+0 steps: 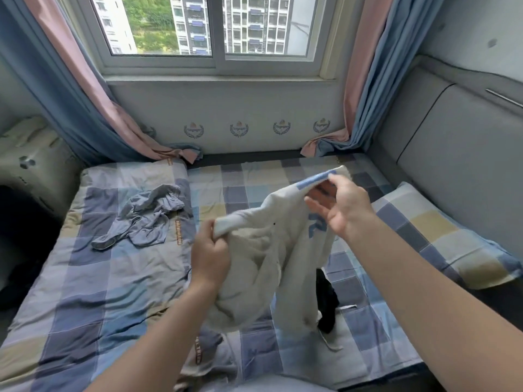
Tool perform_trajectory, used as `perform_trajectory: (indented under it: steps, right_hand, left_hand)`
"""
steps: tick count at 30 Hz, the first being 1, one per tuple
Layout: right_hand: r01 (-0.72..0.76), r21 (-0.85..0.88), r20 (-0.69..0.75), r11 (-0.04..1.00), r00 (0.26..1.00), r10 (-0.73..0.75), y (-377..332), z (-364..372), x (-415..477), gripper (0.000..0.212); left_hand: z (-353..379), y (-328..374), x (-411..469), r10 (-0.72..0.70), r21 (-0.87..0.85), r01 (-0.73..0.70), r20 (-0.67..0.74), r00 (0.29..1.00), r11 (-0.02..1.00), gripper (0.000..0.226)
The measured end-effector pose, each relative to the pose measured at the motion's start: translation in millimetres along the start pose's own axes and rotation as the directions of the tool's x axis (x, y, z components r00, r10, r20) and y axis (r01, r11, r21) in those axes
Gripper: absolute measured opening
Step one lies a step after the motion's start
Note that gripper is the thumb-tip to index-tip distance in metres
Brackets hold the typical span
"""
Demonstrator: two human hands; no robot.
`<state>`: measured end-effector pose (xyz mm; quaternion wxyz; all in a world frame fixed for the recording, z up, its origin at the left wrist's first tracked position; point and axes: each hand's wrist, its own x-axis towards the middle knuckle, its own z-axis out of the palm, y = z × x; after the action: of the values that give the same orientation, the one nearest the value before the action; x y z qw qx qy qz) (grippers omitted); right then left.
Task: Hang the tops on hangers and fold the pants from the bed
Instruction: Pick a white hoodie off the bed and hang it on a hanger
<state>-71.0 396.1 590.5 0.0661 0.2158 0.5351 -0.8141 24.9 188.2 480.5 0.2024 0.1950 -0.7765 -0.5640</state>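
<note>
Right now my left hand [210, 250] is the nearer one, fingers curled tight around a bunched white edge of the white fleecy sweatshirt with a pale blue ribbed band and blue lettering [268, 250]. The sweatshirt is off the mattress, in the air in front of me, its body sagging in a heap below my left fist. Its held edge runs up and away to my right hand [339, 210], which sits higher and farther out; thumb and forefinger pinch the blue band while the other fingers spread loose. So the stretched edge slants from low left to high right, and I judge I must level and open it before any hanger can go in. I see no hanger.

Just behind the hanging cloth, a crumpled black garment [325, 301] lies on the bed with its blue, grey and cream checked cover [99, 278]. Farther out to my left, well apart from both hands, a rumpled grey-blue garment [147, 219] lies waiting; whether it is a top or pants I cannot tell. A checked pillow [438, 236] sits to the right, and the window [215, 32] is beyond.
</note>
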Motion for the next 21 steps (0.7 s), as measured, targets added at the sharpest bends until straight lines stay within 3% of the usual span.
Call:
perform_trajectory:
  steps: [3, 5, 7, 9, 12, 15, 18, 21]
  right_hand:
    - [0.073, -0.379, 0.056, 0.922, 0.997, -0.055, 30, -18, 3, 0.041]
    - [0.293, -0.658, 0.257, 0.694, 0.953, -0.159, 55, -26, -6, 0.062]
    - [0.499, -0.732, 0.513, 0.464, 0.852, -0.105, 80, -26, -18, 0.081]
    - [0.576, -0.720, 0.635, 0.387, 0.772, 0.034, 102, -20, -27, 0.090]
    - [0.528, -0.726, 0.622, 0.440, 0.777, 0.095, 123, -2, -33, 0.070]
    - [0.587, -0.656, 0.651, 0.475, 0.758, -0.038, 127, 9, -32, 0.011]
    - [0.584, -0.573, 0.658, 0.575, 0.746, -0.102, 123, 13, -29, 0.019]
    - [0.388, -0.551, 0.528, 0.739, 0.848, -0.051, 123, 16, -27, 0.021]
  left_hand:
    - [-15, 32, 17, 0.230, -0.004, -0.230, -0.038, 0.972, 0.973, 0.010]
    - [-21, 46, 26, 0.342, 0.126, -0.347, 0.062, 0.938, 0.929, 0.012]
    - [-26, 55, 26, 0.399, 0.245, -0.430, 0.169, 0.901, 0.869, 0.018]
    - [-30, 62, 25, 0.420, 0.221, -0.472, 0.243, 0.874, 0.854, 0.018]
    - [-39, 71, 28, 0.398, 0.163, -0.481, 0.372, 0.839, 0.862, 0.019]
    - [-51, 69, 35, 0.403, 0.194, -0.515, 0.422, 0.812, 0.835, 0.019]
    - [-60, 51, 39, 0.380, 0.287, -0.501, 0.387, 0.840, 0.816, 0.026]
    - [-60, 21, 38, 0.195, 0.433, -0.325, 0.319, 0.928, 0.840, 0.039]
